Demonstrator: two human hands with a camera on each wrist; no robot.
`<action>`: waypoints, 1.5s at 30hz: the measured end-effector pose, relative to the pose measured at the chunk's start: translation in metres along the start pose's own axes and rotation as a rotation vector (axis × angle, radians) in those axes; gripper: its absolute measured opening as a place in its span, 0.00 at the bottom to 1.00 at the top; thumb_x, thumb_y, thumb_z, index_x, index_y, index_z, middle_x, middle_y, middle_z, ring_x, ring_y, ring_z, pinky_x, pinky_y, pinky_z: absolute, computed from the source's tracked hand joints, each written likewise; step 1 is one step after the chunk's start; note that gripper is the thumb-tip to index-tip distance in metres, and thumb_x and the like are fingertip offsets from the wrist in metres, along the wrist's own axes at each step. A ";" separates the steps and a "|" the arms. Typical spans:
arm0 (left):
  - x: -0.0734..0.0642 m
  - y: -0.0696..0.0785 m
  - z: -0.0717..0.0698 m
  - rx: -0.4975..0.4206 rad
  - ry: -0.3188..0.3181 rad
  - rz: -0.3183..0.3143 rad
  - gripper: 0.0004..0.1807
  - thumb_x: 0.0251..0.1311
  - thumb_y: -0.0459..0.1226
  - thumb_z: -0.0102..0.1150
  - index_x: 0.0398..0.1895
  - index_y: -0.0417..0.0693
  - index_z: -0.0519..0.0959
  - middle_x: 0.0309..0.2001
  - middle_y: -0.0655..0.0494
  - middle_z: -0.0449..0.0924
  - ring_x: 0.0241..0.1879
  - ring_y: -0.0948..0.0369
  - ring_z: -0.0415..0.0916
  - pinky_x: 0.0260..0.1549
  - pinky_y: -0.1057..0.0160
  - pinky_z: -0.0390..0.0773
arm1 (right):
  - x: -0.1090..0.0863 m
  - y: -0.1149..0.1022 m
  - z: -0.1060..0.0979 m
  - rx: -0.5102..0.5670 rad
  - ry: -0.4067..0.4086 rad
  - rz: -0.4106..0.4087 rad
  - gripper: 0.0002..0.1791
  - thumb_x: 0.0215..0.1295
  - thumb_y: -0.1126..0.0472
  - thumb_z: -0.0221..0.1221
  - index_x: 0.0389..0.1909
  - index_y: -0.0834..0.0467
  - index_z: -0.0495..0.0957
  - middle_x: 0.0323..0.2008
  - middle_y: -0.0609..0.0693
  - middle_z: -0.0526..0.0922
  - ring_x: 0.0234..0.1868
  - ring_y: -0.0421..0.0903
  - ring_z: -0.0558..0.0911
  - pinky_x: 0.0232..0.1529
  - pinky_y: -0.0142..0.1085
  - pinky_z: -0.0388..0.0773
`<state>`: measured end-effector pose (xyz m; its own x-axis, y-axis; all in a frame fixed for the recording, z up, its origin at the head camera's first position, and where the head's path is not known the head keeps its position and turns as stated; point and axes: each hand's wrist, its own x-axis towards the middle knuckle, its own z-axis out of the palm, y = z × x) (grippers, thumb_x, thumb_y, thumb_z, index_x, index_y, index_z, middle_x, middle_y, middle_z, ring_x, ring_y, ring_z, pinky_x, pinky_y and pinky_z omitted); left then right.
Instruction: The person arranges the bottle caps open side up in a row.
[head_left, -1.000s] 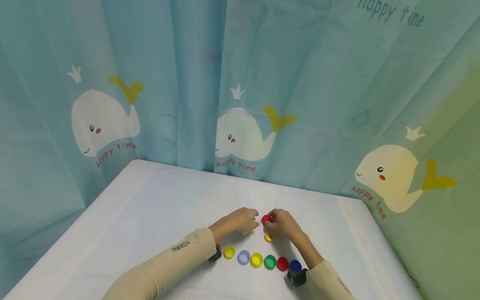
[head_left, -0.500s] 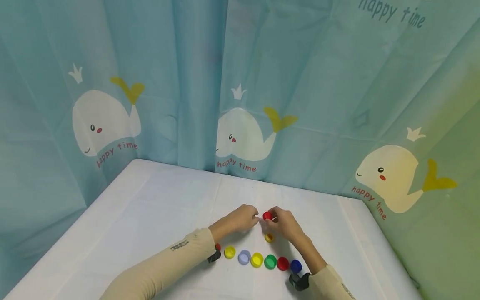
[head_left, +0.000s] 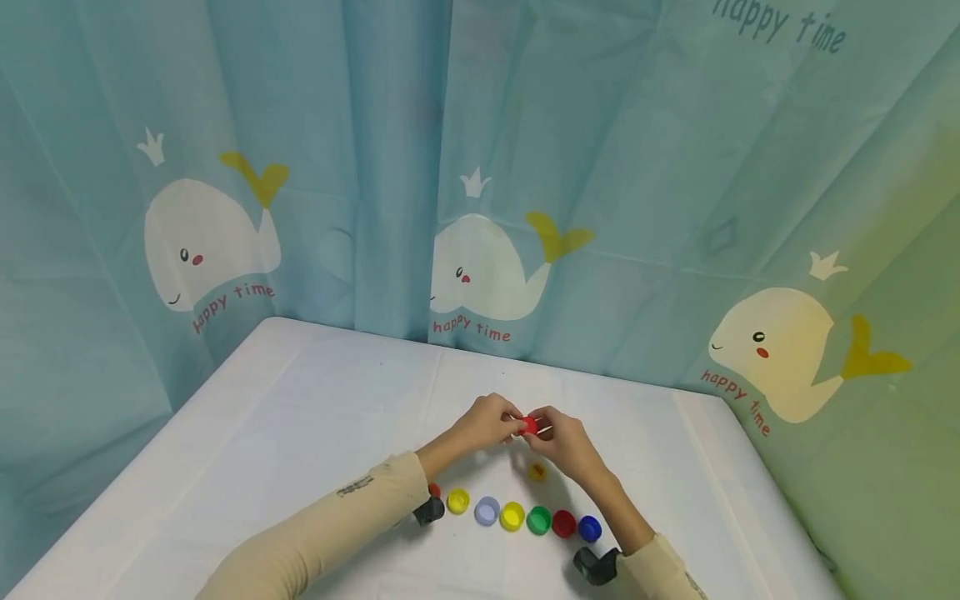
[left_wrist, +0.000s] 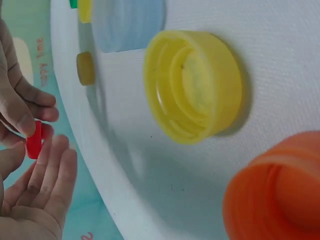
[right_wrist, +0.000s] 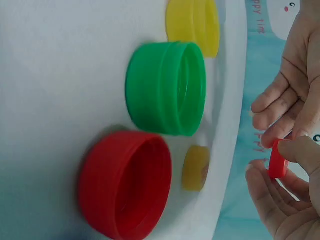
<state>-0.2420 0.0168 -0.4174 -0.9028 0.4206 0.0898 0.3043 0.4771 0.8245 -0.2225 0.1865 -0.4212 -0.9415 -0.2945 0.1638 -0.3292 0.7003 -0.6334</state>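
Both hands meet above the white table, around a small red bottle cap (head_left: 529, 426). My right hand (head_left: 566, 443) pinches the cap from the right, its other fingers loosely bent. From the left, the thumb and fingers of my left hand (head_left: 483, 423) also take hold of it. Seen from the left wrist, the red cap (left_wrist: 34, 142) is up off the table with fingertips at both sides. The right wrist view shows the red cap (right_wrist: 277, 160) edge-on, partly covered by a thumb. Below the hands lies a small yellow cap (head_left: 537, 472) with a reddish mark.
A row of caps lies nearer the person: orange-red (left_wrist: 280, 195), yellow (head_left: 458, 501), pale blue (head_left: 487, 511), yellow (head_left: 513, 516), green (head_left: 538, 521), red (head_left: 564, 524) and blue (head_left: 589, 529). A curtain (head_left: 390, 167) with whale prints hangs behind the table (head_left: 315, 433).
My left hand has moved up and right to the red cap and now grips it too. The right hand has lifted slightly with the cap. The row of caps stays put.
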 end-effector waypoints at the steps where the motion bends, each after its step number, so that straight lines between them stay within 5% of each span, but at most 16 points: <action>1: 0.000 0.000 -0.001 -0.030 0.003 -0.009 0.11 0.59 0.33 0.61 0.39 0.33 0.82 0.25 0.50 0.82 0.23 0.56 0.81 0.20 0.71 0.74 | 0.000 -0.001 0.000 0.013 0.007 0.002 0.15 0.55 0.68 0.66 0.43 0.64 0.76 0.35 0.51 0.82 0.33 0.46 0.82 0.33 0.34 0.80; 9: -0.007 0.004 -0.009 -0.222 -0.014 -0.096 0.10 0.58 0.32 0.63 0.37 0.31 0.82 0.25 0.49 0.82 0.25 0.53 0.82 0.25 0.65 0.80 | -0.003 -0.006 -0.004 0.167 -0.011 0.030 0.17 0.57 0.64 0.65 0.46 0.65 0.77 0.38 0.53 0.82 0.36 0.49 0.83 0.37 0.36 0.80; 17: -0.015 0.013 -0.018 -0.364 -0.040 -0.172 0.13 0.59 0.33 0.62 0.40 0.28 0.80 0.27 0.47 0.82 0.27 0.54 0.82 0.29 0.62 0.81 | -0.005 -0.010 -0.012 0.543 -0.107 0.167 0.23 0.65 0.60 0.59 0.56 0.70 0.71 0.47 0.59 0.79 0.42 0.53 0.82 0.45 0.43 0.77; 28: -0.019 0.031 -0.040 -0.274 -0.094 -0.041 0.09 0.59 0.34 0.61 0.40 0.39 0.76 0.32 0.47 0.80 0.30 0.57 0.81 0.32 0.63 0.80 | -0.014 -0.027 -0.022 0.767 -0.039 0.281 0.21 0.64 0.62 0.60 0.52 0.72 0.72 0.45 0.61 0.78 0.45 0.54 0.82 0.45 0.37 0.76; 38: -0.023 0.032 -0.039 -0.370 -0.082 0.029 0.08 0.60 0.37 0.62 0.40 0.43 0.80 0.31 0.52 0.82 0.31 0.55 0.82 0.31 0.63 0.81 | -0.027 -0.038 -0.032 0.862 -0.034 0.309 0.22 0.64 0.62 0.60 0.54 0.71 0.70 0.47 0.63 0.79 0.46 0.53 0.82 0.47 0.39 0.75; 45: -0.026 0.034 -0.035 -0.349 -0.074 0.033 0.11 0.61 0.41 0.61 0.38 0.42 0.81 0.32 0.51 0.83 0.32 0.54 0.82 0.33 0.63 0.80 | -0.033 -0.033 -0.028 0.869 0.011 0.272 0.21 0.63 0.61 0.60 0.52 0.71 0.72 0.48 0.61 0.77 0.51 0.57 0.78 0.49 0.38 0.75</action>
<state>-0.2193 -0.0050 -0.3722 -0.8658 0.4924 0.0893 0.1993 0.1755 0.9641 -0.1822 0.1914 -0.3845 -0.9809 -0.1813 -0.0706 0.0706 0.0062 -0.9975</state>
